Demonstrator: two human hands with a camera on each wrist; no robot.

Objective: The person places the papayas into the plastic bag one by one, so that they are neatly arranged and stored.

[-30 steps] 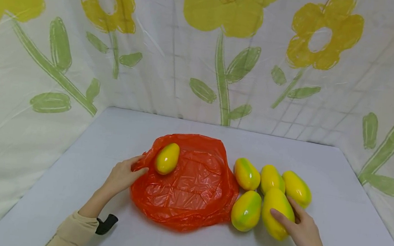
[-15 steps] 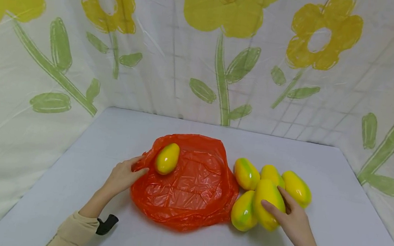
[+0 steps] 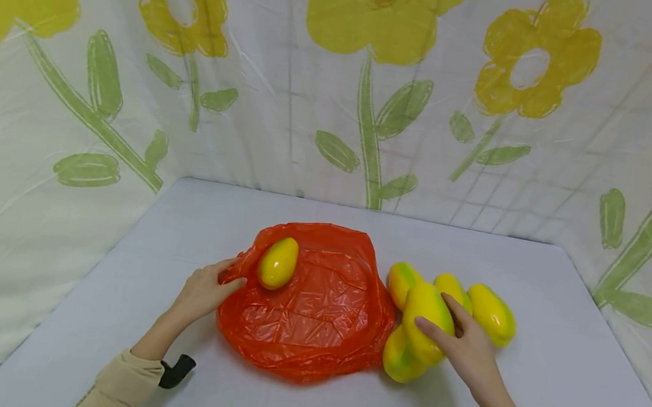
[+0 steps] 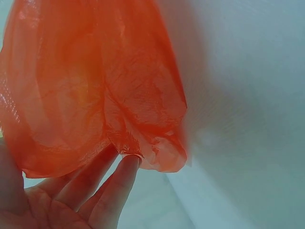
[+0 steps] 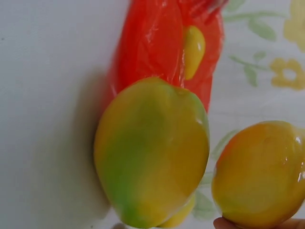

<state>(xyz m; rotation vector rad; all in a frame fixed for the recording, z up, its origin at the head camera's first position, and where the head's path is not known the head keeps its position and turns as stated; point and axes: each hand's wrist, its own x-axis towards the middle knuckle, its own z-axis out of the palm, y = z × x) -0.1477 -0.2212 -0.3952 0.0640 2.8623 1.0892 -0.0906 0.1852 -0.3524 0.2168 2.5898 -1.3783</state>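
Observation:
A red plastic bag (image 3: 313, 333) lies on the table with its mouth spread wide. One glossy yellow mango (image 3: 277, 263) sits inside, near its left wall. My left hand (image 3: 203, 293) holds the bag's left rim, thumb over the inner side; in the left wrist view its fingers (image 4: 116, 191) are against the outside of the plastic. Right of the bag, my right hand (image 3: 471, 348) grips another yellow-green mango (image 3: 426, 321) between thumb and fingers. That fruit overlaps a mango (image 3: 402, 361) at the front of the group. In the right wrist view the held mango shows at lower right.
More mangoes stand at the bag's right: one yellow-green mango (image 3: 403, 278) at its edge, a second mango (image 3: 452, 286) behind my hand, a third mango (image 3: 491, 314) farther right. A black curved piece (image 3: 177, 371) is at my left wrist. A flowered curtain (image 3: 263, 125) hangs behind the table.
My right hand has carried its mango left and toward the back, closer to the bag, and it now covers more of the neighbouring mangoes. The left hand keeps its place.

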